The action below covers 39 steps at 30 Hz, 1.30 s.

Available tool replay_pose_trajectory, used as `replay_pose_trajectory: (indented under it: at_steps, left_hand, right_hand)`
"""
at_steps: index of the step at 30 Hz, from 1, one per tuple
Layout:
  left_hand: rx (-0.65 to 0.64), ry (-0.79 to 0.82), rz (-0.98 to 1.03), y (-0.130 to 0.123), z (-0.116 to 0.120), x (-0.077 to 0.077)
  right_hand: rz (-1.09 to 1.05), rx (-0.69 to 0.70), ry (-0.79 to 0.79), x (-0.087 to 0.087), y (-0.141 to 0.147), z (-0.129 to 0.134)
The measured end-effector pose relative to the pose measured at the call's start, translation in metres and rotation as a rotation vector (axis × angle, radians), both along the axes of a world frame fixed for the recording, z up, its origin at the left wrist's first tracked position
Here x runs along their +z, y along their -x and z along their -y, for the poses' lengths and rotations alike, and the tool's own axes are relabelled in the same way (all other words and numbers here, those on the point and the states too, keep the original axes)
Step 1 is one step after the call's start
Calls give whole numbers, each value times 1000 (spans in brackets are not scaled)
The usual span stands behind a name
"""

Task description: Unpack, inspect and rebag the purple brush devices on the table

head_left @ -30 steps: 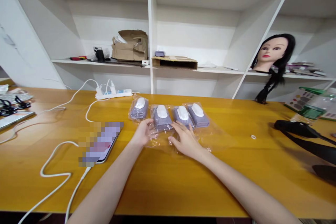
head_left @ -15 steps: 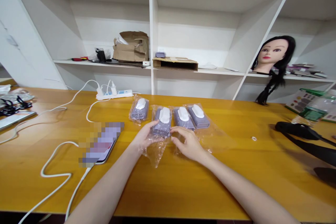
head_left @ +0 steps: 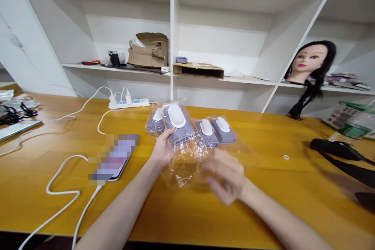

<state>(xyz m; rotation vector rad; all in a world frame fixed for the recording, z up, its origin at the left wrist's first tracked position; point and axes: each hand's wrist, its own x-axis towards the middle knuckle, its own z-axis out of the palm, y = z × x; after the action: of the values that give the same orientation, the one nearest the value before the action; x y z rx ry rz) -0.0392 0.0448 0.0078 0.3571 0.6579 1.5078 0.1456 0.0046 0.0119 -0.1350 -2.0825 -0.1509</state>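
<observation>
My left hand grips a grey box with a white oval piece on top, in a clear plastic bag, thumb on its near left corner. The box is tilted and raised over the table. Its bag hangs loose toward me. My right hand is blurred beside the bag's right side; its fingers are curled, and whether they hold the film is unclear. A similar bagged box lies partly hidden behind at the left. Two more, one nearer and one farther right, lie side by side.
On the wooden table are a phone with a white cable, a power strip, a small white ring, a black strap and a plastic bottle. White shelves behind hold cardboard boxes and a mannequin head.
The box in my left hand has been lifted from the row and tilted up. My right hand has moved right and toward me, away from the box. The view has shifted slightly.
</observation>
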Motion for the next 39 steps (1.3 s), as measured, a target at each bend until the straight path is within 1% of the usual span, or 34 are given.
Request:
replay_pose_trajectory:
  at_steps: [2,3,4,5,6,8,9,11,12,14,17,19,21,23,25,28,29,30,32,34,37,39]
  left_hand:
    - [6,-2,23,2,-1,0]
    - [9,1,31,3,-1,0]
    - [12,5,37,4,-2,0]
    - [17,9,41,4,-2,1]
    - [24,12,45,5,-2,1]
    - [35,13,52,6,-2,2]
    - [39,12,56,6,-2,3]
    - [45,10,65,6,-2,3]
    - [48,7,72,5,-2,3]
    - [54,-2,86,4,-2,3]
    - [69,-29,104,1,-3,2]
    - [98,-46,110,-1,-3,2]
    - [119,-63,114,-4,-2,3]
    - [118,-101,115,-6,-1,3]
    - [116,-150,111,-8,1,3]
    - [124,-186,99,-10,3,2]
    - [125,-191,95,-11,3,2]
    - [130,-196,91,-12,3,2]
    - [156,-197,76,-13,4,2]
    - [204,-188,62,-13,4,3]
    - [252,-161,53,-14,4,5]
    - [249,-137,56,-14,4,5]
  right_hand:
    - [240,47,-189,-4,5,18]
    - [349,29,-248,-9,8,26]
    - [407,10,-279,-13,9,33]
    - [414,-20,-283,-18,10,37]
    - [416,-77,-254,-22,9,40]
    - [419,-179,-138,-27,5,40]
    - [421,-206,-62,-28,3,39]
    - [425,-213,90,-29,-1,34]
    - [415,-211,141,-30,-2,31]
    - [410,-226,177,-33,-1,26]
    - [403,-265,132,-40,2,20]
    - [379,-282,179,-44,5,16]
    - [291,-282,306,-46,9,11]
    - [136,-264,502,-45,12,6]
    - [-45,-205,804,-42,17,2]
    - [-302,1,1320,-36,22,0]
    - [-378,68,1442,-34,23,1]
    - [-441,112,1522,-32,23,1]
    - [-522,133,1563,-29,23,1]
    - [-557,97,1511,-28,22,1]
    - [-522,-2,1413,-29,21,2]
    - [-474,-34,1410,-30,21,3]
